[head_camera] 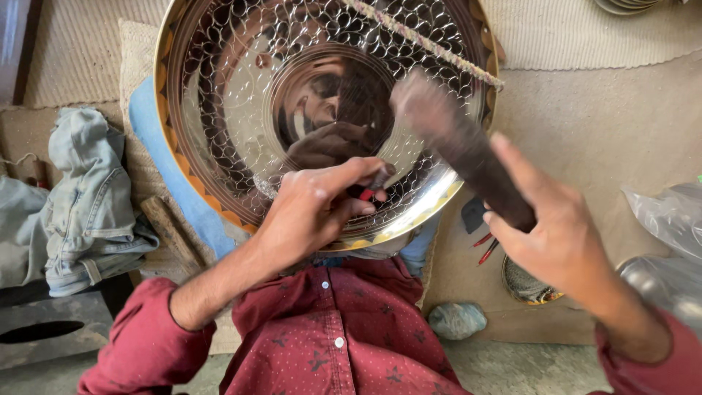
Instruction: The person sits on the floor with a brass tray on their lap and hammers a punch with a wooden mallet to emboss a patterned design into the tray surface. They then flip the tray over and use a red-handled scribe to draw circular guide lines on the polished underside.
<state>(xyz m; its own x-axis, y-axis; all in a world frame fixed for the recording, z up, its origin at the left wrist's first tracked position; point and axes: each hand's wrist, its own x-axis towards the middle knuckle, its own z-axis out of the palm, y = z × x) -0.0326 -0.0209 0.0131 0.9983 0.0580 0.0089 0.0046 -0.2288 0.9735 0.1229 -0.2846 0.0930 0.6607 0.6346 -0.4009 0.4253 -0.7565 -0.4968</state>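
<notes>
**Hammer raised over a patterned metal tray**

The left hand [311, 208] rests on the lower part of a large round polished metal tray [219, 117] with a scale-like engraved pattern and an orange-and-gold rim. Its fingers pinch a small dark punch with a red tip [371, 189], which is set against the tray's surface just below the plain mirrored centre. The right hand [559, 241] is clenched around the handle of a dark, blurred hammer [453, 139], whose head hangs above and to the right of the left hand's fingertips, over the tray. A twisted rope [431, 45] crosses the tray's upper right, beyond the hammer head. Under the right hand lie thin red-handled tools [485, 247] and a small round patterned dish [526, 285]. Below and between the two hands sits a grey stone [457, 320]. Well off to the left of the left forearm lies crumpled light-blue denim cloth [84, 197], with a wooden stick [170, 234] nearer the forearm.
</notes>
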